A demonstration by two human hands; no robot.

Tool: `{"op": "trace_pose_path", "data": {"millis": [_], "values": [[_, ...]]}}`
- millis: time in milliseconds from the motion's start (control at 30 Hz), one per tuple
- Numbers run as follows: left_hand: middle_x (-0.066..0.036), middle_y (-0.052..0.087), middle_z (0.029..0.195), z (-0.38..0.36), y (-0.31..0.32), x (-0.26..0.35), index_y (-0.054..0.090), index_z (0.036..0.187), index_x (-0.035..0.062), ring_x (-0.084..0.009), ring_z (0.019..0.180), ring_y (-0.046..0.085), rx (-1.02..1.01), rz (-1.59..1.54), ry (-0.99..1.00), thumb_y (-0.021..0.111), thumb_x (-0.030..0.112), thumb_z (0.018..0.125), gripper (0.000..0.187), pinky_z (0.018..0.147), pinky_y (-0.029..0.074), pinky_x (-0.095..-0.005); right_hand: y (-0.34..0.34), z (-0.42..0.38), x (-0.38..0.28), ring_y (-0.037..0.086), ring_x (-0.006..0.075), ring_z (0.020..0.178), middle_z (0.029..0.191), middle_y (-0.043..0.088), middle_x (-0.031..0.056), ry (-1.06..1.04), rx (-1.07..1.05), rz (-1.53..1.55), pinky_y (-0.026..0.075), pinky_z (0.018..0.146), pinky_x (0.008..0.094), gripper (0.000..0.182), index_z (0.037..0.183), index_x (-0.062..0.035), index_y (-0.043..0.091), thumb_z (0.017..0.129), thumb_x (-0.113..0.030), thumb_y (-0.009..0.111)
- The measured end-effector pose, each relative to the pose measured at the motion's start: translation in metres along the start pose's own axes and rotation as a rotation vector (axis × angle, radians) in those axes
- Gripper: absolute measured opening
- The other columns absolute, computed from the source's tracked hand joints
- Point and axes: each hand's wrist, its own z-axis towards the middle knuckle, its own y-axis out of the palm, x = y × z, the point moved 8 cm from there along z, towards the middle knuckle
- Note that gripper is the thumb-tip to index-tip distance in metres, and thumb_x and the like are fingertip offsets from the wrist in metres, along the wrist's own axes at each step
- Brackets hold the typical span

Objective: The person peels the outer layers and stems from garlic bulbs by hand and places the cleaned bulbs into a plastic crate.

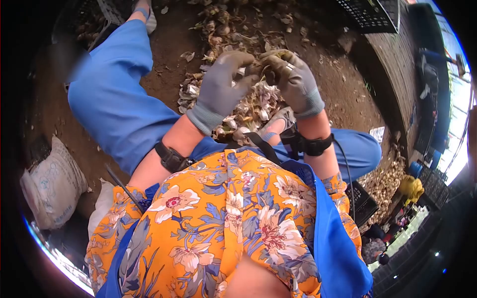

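Note:
My left hand, in a grey glove with a darker coated palm, is raised over a garlic pile with its thumb and fingers curled inward. My right hand, gloved the same way, faces it with bent fingers. The fingertips of both nearly meet around a small dry brownish thing, mostly hidden by the gloves; I cannot tell what it is. Below and between the hands lie garlic bulbs with pale purplish skins, loose peel and dry stalks on the soil.
Black plastic crates stand at the upper left and upper right. A white printed sack slumps at the left. Along the right runs a wooden board edge, with a heap of pale garlic lower down. My blue-trousered legs flank the pile.

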Motion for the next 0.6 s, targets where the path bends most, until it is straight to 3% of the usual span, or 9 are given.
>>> {"op": "trace_pose_path", "data": {"millis": [67,100,167,300,467,533,600], "values": [[-0.017,0.059,0.114,-0.005,0.005,0.010,0.055,0.117,0.0004,-0.0291,0.109,0.056,0.025,-0.175,-0.020,0.067,-0.001,0.067,0.051,0.096,0.043,-0.0344,0.002,-0.017,0.003,0.063,0.0143,0.078,0.088,0.066,0.0043,-0.061,0.009,0.394,0.050,0.068,0.0251,0.023,0.102,-0.0029,0.059,0.097,-0.021,0.046],[-0.017,0.059,0.114,-0.008,0.007,0.013,0.055,0.117,0.0004,-0.0291,0.109,0.056,0.014,-0.178,-0.011,0.067,-0.001,0.067,0.051,0.096,0.043,-0.0344,0.003,-0.024,0.003,0.061,0.0125,0.076,0.087,0.065,0.0038,-0.156,0.105,0.260,0.049,0.064,0.0245,0.029,0.100,-0.0036,0.059,0.100,-0.025,0.040],[-0.018,0.059,0.107,-0.014,0.006,0.025,0.053,0.117,0.0031,-0.0334,0.100,0.058,-0.024,0.041,0.155,0.073,0.010,0.070,0.051,0.086,0.048,-0.0374,0.011,-0.034,-0.008,0.060,0.0108,0.075,0.086,0.065,0.0031,-0.225,0.060,0.171,0.048,0.062,0.0237,0.029,0.099,-0.0045,0.059,0.099,-0.030,0.045],[-0.019,0.058,0.107,-0.014,0.003,0.026,0.053,0.118,0.0024,-0.0333,0.097,0.060,0.029,-0.037,0.153,0.073,0.008,0.068,0.054,0.083,0.049,-0.0368,0.014,-0.031,0.014,0.060,0.0087,0.075,0.085,0.064,0.0018,-0.152,0.002,0.344,0.047,0.062,0.0227,0.025,0.098,-0.0054,0.060,0.096,-0.030,0.052],[-0.017,0.061,0.106,-0.021,0.002,0.035,0.054,0.119,0.0016,-0.0311,0.096,0.061,-0.011,-0.017,0.190,0.073,0.007,0.068,0.055,0.084,0.049,-0.0355,0.015,-0.036,0.014,0.062,0.0091,0.077,0.087,0.065,0.0025,-0.109,0.059,0.429,0.050,0.066,0.0229,0.017,0.098,-0.0030,0.060,0.091,-0.018,0.062],[-0.014,0.053,0.127,-0.023,0.010,0.026,0.047,0.127,-0.0046,-0.0187,0.119,0.050,-0.143,-0.158,0.028,0.062,-0.010,0.074,0.056,0.101,0.041,-0.0292,0.014,-0.037,0.015,0.063,0.0098,0.079,0.089,0.066,0.0033,-0.102,0.055,0.476,0.051,0.067,0.0233,0.016,0.099,-0.0020,0.061,0.090,-0.015,0.063],[-0.013,0.053,0.126,-0.022,0.011,0.025,0.046,0.128,-0.0046,-0.0179,0.117,0.051,-0.155,-0.159,0.010,0.063,-0.009,0.076,0.055,0.100,0.041,-0.0285,0.014,-0.037,0.017,0.065,0.0130,0.083,0.094,0.067,0.0070,-0.066,0.018,0.560,0.054,0.069,0.0254,0.017,0.102,-0.0004,0.061,0.090,-0.012,0.062]]}}
